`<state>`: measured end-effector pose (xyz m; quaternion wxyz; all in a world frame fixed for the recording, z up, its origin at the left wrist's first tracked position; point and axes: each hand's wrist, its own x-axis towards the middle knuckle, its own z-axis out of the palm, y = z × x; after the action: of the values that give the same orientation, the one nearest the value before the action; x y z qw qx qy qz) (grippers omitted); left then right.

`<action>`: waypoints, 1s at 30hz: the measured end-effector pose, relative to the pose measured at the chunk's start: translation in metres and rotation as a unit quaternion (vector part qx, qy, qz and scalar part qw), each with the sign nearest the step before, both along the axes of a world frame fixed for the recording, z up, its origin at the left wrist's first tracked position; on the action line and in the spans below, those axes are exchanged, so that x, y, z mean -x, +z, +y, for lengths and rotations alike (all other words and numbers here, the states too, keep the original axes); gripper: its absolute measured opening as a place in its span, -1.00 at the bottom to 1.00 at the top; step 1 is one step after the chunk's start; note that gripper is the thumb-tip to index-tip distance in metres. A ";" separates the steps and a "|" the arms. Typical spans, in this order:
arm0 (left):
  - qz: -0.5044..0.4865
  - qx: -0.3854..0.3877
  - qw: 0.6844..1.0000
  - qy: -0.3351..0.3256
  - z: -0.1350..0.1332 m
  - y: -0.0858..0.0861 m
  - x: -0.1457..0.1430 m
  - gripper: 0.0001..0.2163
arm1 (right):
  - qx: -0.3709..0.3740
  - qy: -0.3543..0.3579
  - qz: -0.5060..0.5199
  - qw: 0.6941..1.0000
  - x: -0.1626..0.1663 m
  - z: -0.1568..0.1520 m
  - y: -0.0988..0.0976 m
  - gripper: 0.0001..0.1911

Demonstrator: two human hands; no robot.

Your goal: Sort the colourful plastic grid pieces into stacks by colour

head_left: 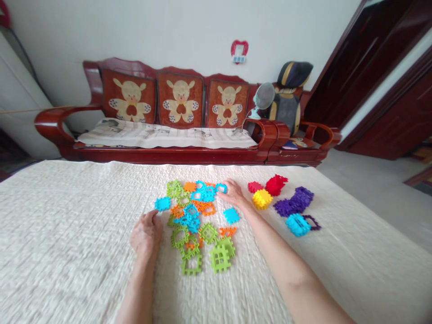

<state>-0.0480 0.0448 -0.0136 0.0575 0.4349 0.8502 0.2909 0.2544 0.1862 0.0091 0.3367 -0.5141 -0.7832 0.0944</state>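
Note:
My left hand (146, 231) rests low over the tablecloth with its fingers curled in. Just beyond its fingertips lies a solid blue square tile (162, 204); whether anything is inside the fingers is hidden. At the far side of the pile, my right hand (232, 193) pinches a blue square frame (221, 188) by its right edge. Between the hands is a loose heap of interlocking toothed plastic pieces: blue pieces (189, 219), green frames (179, 236) and orange pieces (208, 208). Another solid blue tile (231, 215) lies below my right hand. Green window pieces (220, 258) overlap at the near side.
Right of my right arm stand sorted stacks: yellow tiles (262, 199), red pieces (276, 185), purple pieces (293, 202) and blue pieces (298, 224), with a purple frame (313, 222) beside them. Past the quilted tablecloth (84, 234) is a wooden sofa (168, 155) with a small fan (263, 96).

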 end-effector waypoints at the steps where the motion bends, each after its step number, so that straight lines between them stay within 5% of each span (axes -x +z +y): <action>1: 0.001 -0.003 1.000 -0.001 0.000 0.000 0.000 -0.65 | 0.006 0.004 -0.009 1.000 -0.003 -0.003 -0.001 -0.66; 8: -0.016 0.033 0.999 -0.002 -0.004 0.011 -0.006 -0.62 | 0.015 -0.041 -0.028 0.999 -0.018 -0.029 -0.009 -0.62; 18: 0.007 0.036 0.999 0.007 -0.003 0.004 -0.004 -0.61 | 0.000 0.008 0.053 0.999 -0.018 -0.042 -0.032 -0.66; 30: 0.006 0.038 0.999 0.013 -0.004 0.010 -0.006 -0.62 | 0.070 -0.008 0.100 0.993 -0.024 -0.031 -0.024 -0.66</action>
<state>-0.0418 0.0413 -0.0034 0.0647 0.4228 0.8668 0.2563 0.2785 0.1555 -0.0149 0.3774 -0.5307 -0.7329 0.1968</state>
